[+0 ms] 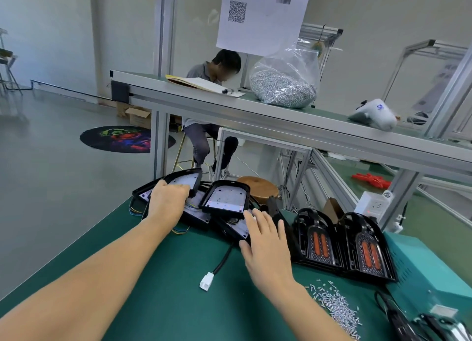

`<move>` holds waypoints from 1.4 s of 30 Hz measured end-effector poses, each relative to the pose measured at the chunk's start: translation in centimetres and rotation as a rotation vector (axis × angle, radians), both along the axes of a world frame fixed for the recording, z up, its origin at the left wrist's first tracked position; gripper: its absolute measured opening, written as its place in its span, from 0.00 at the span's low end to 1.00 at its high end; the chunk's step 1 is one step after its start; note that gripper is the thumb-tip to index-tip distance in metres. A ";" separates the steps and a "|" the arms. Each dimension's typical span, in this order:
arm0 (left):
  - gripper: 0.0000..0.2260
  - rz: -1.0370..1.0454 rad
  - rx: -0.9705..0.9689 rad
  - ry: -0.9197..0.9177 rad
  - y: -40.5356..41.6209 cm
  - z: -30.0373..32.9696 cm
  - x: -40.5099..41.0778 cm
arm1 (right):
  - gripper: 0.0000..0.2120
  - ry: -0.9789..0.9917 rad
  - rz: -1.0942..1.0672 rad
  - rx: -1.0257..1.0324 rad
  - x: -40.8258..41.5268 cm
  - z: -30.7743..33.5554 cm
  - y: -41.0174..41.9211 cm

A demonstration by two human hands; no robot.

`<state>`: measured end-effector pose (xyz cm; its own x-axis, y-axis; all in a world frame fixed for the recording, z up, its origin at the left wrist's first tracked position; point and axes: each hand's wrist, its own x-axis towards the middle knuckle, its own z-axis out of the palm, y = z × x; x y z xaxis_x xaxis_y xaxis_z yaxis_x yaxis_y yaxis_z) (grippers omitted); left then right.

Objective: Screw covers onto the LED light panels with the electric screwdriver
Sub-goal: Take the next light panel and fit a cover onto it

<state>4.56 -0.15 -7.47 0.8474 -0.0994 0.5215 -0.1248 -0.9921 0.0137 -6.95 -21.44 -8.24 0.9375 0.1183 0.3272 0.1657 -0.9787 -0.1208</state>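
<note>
Left hand point(167, 200) grasps a panel point(176, 184) at the pile's 10 o'clock edge, fingers curled over its rim. Right hand point(265, 248), fingers straight and released, rests on a lower panel point(240, 229) at 5 o'clock. Covers point(342, 246) stand at 3 o'clock; screws point(334, 307) lie near the right wrist on the table point(166, 276).

From my feed: both forearms bare to the frame edge, no sleeves showing. Left hand point(167, 200) and right hand point(267, 248) ungloved. I note no rings, watch or bands.
</note>
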 end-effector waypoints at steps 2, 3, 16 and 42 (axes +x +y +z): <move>0.13 -0.085 0.021 -0.167 0.3 0.6 -0.7 | 0.27 0.007 0.034 0.043 0.1 -0.1 0.2; 0.15 -0.131 0.034 -0.272 0.4 0.9 -1.1 | 0.27 0.010 0.056 0.074 0.2 -0.2 0.3; 0.19 -0.397 0.072 -0.636 -2.1 -1.6 -9.1 | 0.31 0.570 0.090 1.391 1.8 2.9 4.1; 0.19 0.447 -0.718 0.242 8.7 -7.2 -9.6 | 0.12 0.485 0.119 1.634 -2.3 1.5 1.8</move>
